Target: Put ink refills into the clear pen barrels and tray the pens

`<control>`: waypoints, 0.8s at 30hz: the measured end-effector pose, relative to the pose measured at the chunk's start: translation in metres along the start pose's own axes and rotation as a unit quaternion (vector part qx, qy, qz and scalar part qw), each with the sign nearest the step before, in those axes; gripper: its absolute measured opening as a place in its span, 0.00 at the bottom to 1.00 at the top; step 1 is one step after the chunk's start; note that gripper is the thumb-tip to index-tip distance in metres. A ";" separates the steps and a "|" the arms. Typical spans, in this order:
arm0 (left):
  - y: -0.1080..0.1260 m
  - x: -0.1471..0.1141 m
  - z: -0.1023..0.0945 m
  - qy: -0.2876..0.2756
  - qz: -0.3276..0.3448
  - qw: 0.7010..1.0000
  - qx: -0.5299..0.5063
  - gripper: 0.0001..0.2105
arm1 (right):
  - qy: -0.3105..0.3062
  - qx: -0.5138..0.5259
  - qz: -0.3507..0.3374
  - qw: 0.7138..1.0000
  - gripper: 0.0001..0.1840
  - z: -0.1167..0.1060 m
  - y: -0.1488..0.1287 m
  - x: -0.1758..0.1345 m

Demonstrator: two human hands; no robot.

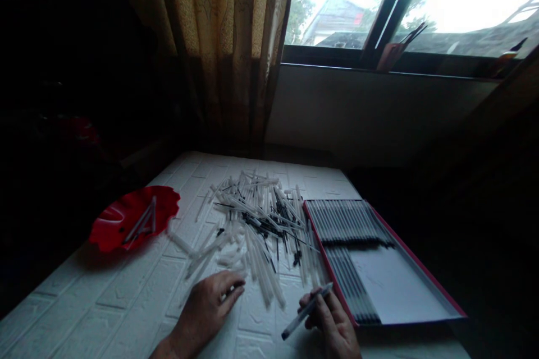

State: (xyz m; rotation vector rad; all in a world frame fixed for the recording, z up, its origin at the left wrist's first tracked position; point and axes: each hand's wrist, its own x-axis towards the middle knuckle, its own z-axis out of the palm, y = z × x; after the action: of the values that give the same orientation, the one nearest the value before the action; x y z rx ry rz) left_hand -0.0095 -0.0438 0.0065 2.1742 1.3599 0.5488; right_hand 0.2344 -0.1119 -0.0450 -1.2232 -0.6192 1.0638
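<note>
My right hand (332,320) grips a pen (305,314) with a clear barrel and a dark end pointing down to the left. It is beside the near left corner of a red-edged box (415,294). In the box lie rows of similar pens (349,221), side by side with dark ends toward me. My left hand (213,297) rests low over the table with thumb and fingers curled close together. Whatever they may hold is too small to make out. Just beyond it spreads a loose pile of clear pen barrels (261,269), pale caps and dark refills (269,224).
On the left of the white brick-patterned table (122,291) stands a red scalloped bowl (166,202) with a few barrels inside. Behind the table hangs a gold curtain (227,22) next to a window (337,5). A holder with sticks (391,56) is on the sill.
</note>
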 end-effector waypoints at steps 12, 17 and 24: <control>-0.001 0.044 -0.014 -0.046 -0.035 0.983 0.172 0.09 | -0.006 -0.013 -0.010 1.000 0.26 0.007 0.009 -0.009; 0.003 0.036 -0.017 -0.022 -0.021 0.994 0.107 0.11 | -0.021 -0.031 -0.011 0.999 0.26 0.005 0.006 -0.008; 0.023 0.007 0.023 0.004 -0.181 0.858 -0.480 0.35 | -0.099 -0.221 -0.103 0.965 0.28 0.010 0.007 -0.020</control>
State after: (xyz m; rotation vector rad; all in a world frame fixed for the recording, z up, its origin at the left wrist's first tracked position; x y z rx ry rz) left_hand 0.0231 -0.0509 0.0031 1.0791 1.0927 0.8456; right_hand 0.2154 -0.1260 -0.0460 -1.4042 -1.1603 0.9040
